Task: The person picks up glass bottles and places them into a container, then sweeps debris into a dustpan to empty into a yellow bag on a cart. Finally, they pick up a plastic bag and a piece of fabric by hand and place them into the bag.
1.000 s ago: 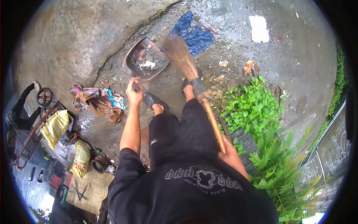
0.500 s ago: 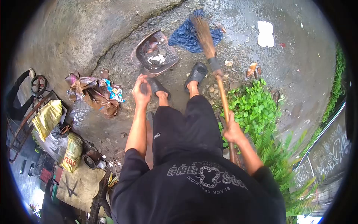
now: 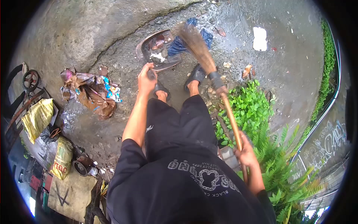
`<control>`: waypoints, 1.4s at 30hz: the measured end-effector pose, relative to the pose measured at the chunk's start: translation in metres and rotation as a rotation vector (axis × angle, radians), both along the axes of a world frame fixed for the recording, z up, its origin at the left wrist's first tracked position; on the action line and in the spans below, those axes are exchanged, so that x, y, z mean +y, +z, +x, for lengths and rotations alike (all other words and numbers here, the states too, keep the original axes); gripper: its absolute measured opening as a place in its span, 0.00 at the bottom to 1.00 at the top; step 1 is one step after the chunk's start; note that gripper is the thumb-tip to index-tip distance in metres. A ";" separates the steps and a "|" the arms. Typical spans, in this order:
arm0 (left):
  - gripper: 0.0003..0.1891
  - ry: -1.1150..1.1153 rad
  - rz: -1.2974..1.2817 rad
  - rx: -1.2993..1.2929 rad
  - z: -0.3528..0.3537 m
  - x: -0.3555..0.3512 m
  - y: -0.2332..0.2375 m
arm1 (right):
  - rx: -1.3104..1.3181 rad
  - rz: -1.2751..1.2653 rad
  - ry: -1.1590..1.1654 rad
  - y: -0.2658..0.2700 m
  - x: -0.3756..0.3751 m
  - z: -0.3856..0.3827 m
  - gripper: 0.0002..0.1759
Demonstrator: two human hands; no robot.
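Observation:
My left hand [image 3: 147, 80] is closed around the short dark handle of a worn dustpan [image 3: 141, 56], which rests on the wet ground ahead of my feet. Inside the pan lie brown scraps and a whitish crumpled clump. My right hand [image 3: 247, 154] grips the wooden stick of a broom [image 3: 201, 56], its bristles pointing forward and left. Under and around the bristle tips is a crumpled blue plastic bag [image 3: 206, 37]. One part of the bag overlaps the pan's right side; the bristles hide its middle.
Crumpled brown wrapping [image 3: 97, 102] lies to the left, near sacks [image 3: 62, 157] and a wheeled frame [image 3: 31, 80]. A white foam container [image 3: 260, 39] lies at the upper right. Leafy plants [image 3: 250, 106] grow beside my right foot. Dark clogs [image 3: 195, 76] are on my feet.
The broom has swept left, bringing the blue bag against and partly over the dustpan's right side. My right hand has shifted right and back. The left hand still holds the dustpan.

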State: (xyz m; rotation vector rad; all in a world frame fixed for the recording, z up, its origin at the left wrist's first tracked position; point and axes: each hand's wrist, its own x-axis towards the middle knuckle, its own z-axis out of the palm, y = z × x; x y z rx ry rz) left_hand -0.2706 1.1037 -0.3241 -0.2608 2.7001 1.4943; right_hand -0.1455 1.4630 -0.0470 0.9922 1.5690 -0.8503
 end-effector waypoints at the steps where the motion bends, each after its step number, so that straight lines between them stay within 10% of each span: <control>1: 0.15 -0.002 0.002 0.001 0.002 -0.001 0.000 | 0.208 0.035 0.069 -0.021 0.016 0.010 0.42; 9: 0.18 0.028 0.013 -0.074 0.005 -0.003 -0.004 | 0.463 0.267 0.419 -0.093 0.031 -0.014 0.45; 11: 0.16 0.027 0.015 -0.063 0.007 -0.002 -0.005 | -0.013 0.092 0.265 -0.077 -0.013 -0.031 0.47; 20: 0.09 -0.013 0.007 -0.026 -0.010 -0.023 -0.008 | -0.150 -0.376 -0.214 -0.138 -0.055 0.140 0.34; 25: 0.08 0.083 0.094 -0.036 -0.016 -0.036 -0.013 | -0.203 -0.447 -0.398 -0.093 -0.045 0.074 0.23; 26: 0.08 0.075 0.080 -0.051 -0.015 -0.036 -0.013 | 0.179 -0.270 0.125 -0.063 -0.040 0.066 0.24; 28: 0.08 0.062 0.064 -0.078 -0.015 -0.032 -0.014 | -0.056 -0.235 -0.302 -0.038 -0.011 0.038 0.31; 33: 0.08 0.032 -0.087 -0.124 -0.020 -0.008 -0.014 | 0.539 0.074 0.302 -0.048 0.041 -0.002 0.41; 42: 0.07 -0.051 -0.093 -0.099 -0.022 0.001 -0.002 | 0.098 -0.222 0.464 -0.119 -0.035 0.007 0.44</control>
